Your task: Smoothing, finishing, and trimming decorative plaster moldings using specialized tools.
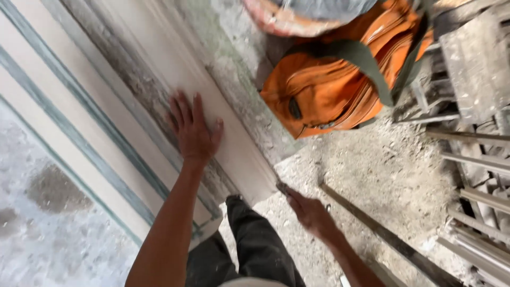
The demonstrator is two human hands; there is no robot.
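On the left, a long pale board (234, 133) is leaned along a rough grey wall (234, 69), with green-edged strips (79, 133) beside it. The left hand (192, 130) is laid flat on the board's face, fingers spread wide and gripping nothing. Because the board is only pressed, not clamped, it could probably slide along the wall or tip outward if the push is eased, and fingers could be pinched against the rough plaster.

At the board's lower corner the right hand (311, 212) is closed around a small dark tool (281, 187), whose kind cannot be told through the blur. A slip of that tip could mar the corner or catch the trouser leg (255, 239) just below.

The board is seen as smooth, light and unpainted, its edge straight, its lower end cut square. Further right, an orange bag (329, 90) and metal bars (478, 212) are scattered on gritty ground, where footing could be lost.
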